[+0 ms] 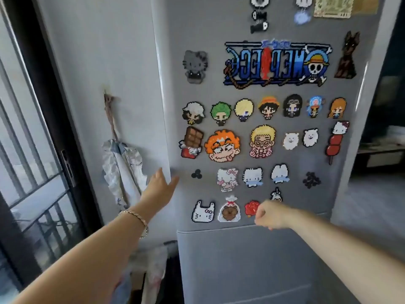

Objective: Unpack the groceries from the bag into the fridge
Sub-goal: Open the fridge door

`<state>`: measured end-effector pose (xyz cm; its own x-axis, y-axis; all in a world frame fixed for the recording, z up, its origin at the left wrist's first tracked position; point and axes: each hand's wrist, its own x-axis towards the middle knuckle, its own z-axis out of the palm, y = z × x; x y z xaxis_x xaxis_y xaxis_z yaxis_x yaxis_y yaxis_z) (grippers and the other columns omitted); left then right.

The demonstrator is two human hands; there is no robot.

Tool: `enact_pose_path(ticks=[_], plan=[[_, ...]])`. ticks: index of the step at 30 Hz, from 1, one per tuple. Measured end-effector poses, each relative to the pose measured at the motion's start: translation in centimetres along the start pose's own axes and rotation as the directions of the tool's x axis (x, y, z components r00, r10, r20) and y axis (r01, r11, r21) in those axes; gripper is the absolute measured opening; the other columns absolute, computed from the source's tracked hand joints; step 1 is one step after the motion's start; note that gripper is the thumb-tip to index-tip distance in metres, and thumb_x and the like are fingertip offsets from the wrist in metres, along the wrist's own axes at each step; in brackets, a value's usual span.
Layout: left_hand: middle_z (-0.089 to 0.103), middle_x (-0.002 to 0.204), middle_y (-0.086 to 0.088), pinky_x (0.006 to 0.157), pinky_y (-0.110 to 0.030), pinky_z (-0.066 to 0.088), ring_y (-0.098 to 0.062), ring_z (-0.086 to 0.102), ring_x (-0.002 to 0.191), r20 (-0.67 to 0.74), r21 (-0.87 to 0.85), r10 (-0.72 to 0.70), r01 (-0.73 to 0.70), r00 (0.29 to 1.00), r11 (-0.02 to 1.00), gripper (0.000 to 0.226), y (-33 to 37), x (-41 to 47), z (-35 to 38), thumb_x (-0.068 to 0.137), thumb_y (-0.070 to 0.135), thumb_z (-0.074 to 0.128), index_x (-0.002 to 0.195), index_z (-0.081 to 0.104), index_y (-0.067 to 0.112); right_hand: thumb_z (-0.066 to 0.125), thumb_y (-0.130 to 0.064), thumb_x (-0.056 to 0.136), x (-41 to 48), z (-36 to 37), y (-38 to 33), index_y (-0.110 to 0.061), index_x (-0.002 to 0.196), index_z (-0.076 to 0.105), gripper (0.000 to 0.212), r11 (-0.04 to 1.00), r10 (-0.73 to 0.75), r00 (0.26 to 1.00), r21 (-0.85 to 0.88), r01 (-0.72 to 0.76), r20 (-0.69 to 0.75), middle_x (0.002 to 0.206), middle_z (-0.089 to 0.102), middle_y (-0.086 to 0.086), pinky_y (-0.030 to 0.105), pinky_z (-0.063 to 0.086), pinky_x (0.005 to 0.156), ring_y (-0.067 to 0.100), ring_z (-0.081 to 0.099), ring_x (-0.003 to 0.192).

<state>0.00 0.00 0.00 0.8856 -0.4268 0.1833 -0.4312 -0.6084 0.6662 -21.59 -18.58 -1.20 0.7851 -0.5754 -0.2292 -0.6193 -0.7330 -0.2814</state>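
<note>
A tall grey fridge (359, 163) stands in a room, with a pale wall (92, 62) on its left. Past the wall is a window (28, 137) with a dark frame and bars. One frilly cloth thing (122, 167) hangs from a hook on the wall. The fridge has two doors, and both are closed. The upper door (210, 27) is full of little bead magnets. There is one big blue logo (276, 64), one grey cat (195, 66) and one brown dog (348, 55). Under the logo is a row of seven small heads (268, 107). Near the right edge of the upper door sit two white fluffy faces (290, 140). The lower door (252, 264) is bare. The left hand (161, 185) is at the left edge of the upper door, with fingers straight and thumb spread out. There is one bracelet (138, 220) on its wrist. The right hand (268, 215) is curled in a fist in front of the bottom edge of the upper door, with nothing seen in it. Something flowery (153, 270) sits low by the fridge's left side, but I cannot tell if it is the bag.
</note>
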Motion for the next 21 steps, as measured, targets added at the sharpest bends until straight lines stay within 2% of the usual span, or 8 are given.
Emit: enact_pose_path(ticks=[3,5,8,10,12,14,18,21], plan=[[0.053,0.13,-0.009,0.086,-0.034,0.043,-0.027,0.054,0.112,0.045,-0.145,0.014,-0.007,0.999,0.989,0.058,-0.7,2.2,1.4,0.095,0.048,0.042,0.138,0.036,0.01,0.047,-0.03,0.093,0.7,0.4,-0.1,-0.01,0.086,0.059,0.024,0.999,0.025,1.0,-0.029,-0.025,-0.01,0.083,0.053,0.005,0.022,0.036,0.058,0.015,0.049,0.072],[0.058,0.108,-0.004,0.072,-0.033,0.046,-0.023,0.058,0.087,0.068,-0.191,0.046,-0.033,0.997,0.981,0.043,-0.9,2.7,2.2,0.094,0.049,0.043,0.117,0.047,0.014,0.046,-0.029,0.094,0.6,0.5,-0.1,-0.014,0.08,0.051,0.021,0.998,0.053,0.998,-0.025,-0.054,-0.027,0.079,0.045,0.003,0.017,0.027,0.047,0.012,0.041,0.061],[0.057,0.097,-0.001,0.057,-0.028,0.039,-0.018,0.054,0.071,0.059,-0.189,0.067,-0.054,0.996,0.981,0.035,-1.0,2.4,2.4,0.094,0.05,0.043,0.102,0.044,0.016,0.047,-0.031,0.094,0.2,0.5,0.1,-0.004,0.104,0.061,0.032,0.996,0.082,0.995,-0.029,-0.083,-0.056,0.088,0.048,0.002,0.018,0.029,0.051,0.014,0.045,0.074],[0.058,0.095,-0.003,0.055,-0.027,0.038,-0.018,0.053,0.069,0.066,-0.2,0.065,-0.051,0.996,0.979,0.037,-1.0,2.4,2.2,0.093,0.049,0.044,0.103,0.046,0.014,0.049,-0.033,0.094,-0.6,0.6,0.0,-0.006,0.115,0.06,0.036,0.997,0.077,0.995,-0.025,-0.079,-0.067,0.095,0.054,0.002,0.017,0.035,0.057,0.017,0.051,0.083],[0.059,0.089,-0.004,0.053,-0.026,0.037,-0.016,0.052,0.066,0.068,-0.211,0.051,-0.035,0.996,0.977,0.037,-0.6,2.0,1.9,0.094,0.047,0.045,0.106,0.048,0.012,0.049,-0.033,0.094,-1.6,0.6,0.0,-0.008,0.118,0.059,0.037,0.996,0.078,0.994,-0.023,-0.08,-0.079,0.11,0.061,0.006,0.022,0.045,0.076,0.022,0.058,0.099],[0.057,0.082,-0.003,0.052,-0.026,0.037,-0.016,0.052,0.065,0.065,-0.197,0.036,-0.022,0.997,0.98,0.039,-0.4,1.5,1.7,0.094,0.045,0.044,0.111,0.049,0.01,0.049,-0.034,0.093,-2.7,0.7,0.3,-0.012,0.12,0.058,0.036,0.997,0.072,0.994,-0.031,-0.075,-0.08,0.122,0.058,0.005,0.026,0.043,0.091,0.021,0.055,0.111],[0.061,0.096,-0.003,0.064,-0.033,0.045,-0.023,0.06,0.077,0.057,-0.115,0.055,-0.048,0.997,0.992,0.04,-0.4,-1.9,1.0,0.093,0.051,0.043,0.106,0.044,0.013,0.049,-0.034,0.093,-4.8,0.3,1.7,-0.015,0.122,0.054,0.035,0.997,0.026,0.997,-0.066,-0.031,-0.073,0.126,0.054,0.003,0.026,0.041,0.093,0.021,0.053,0.114],[0.06,0.098,0.001,0.067,-0.032,0.045,-0.02,0.059,0.082,0.051,-0.053,0.101,-0.099,0.994,0.994,0.037,0.0,-6.5,0.1,0.091,0.052,0.046,0.099,0.048,0.016,0.049,-0.033,0.094,-6.8,-0.1,2.9,-0.015,0.121,0.054,0.033,0.996,-0.018,0.997,-0.084,0.011,-0.079,0.127,0.054,0.004,0.024,0.041,0.086,0.021,0.053,0.113]])
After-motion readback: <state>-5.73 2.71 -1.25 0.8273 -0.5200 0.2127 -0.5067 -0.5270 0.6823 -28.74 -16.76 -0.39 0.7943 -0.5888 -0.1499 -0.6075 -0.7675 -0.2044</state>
